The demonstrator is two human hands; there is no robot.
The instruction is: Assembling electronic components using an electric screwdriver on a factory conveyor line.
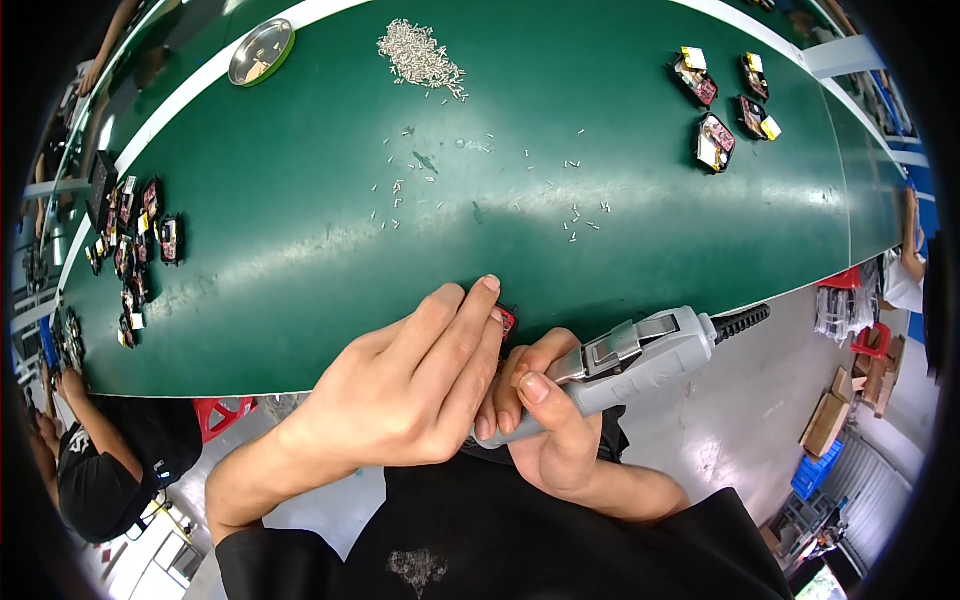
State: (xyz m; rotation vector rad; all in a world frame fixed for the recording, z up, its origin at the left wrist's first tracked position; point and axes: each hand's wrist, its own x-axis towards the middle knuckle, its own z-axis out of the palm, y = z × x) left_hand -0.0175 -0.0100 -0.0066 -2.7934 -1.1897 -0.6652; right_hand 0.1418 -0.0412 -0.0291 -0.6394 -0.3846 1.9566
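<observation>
My right hand is closed around the grey body of an electric screwdriver, which has a metal lever on its side and a ribbed black cable end at the right. The tool's tip is hidden behind my hands. My left hand curls, fingers together, over a small electronic unit. Only a red and black bit of that unit shows past the fingertips, at the table's near edge. Both hands meet in front of my body, the right one's fingertips close to the left palm.
A heap of small metal screws lies far on the green table, with loose screws scattered nearer. Black-cased units stand at right; more units crowd the left. A round dish sits far left. Another person works at left.
</observation>
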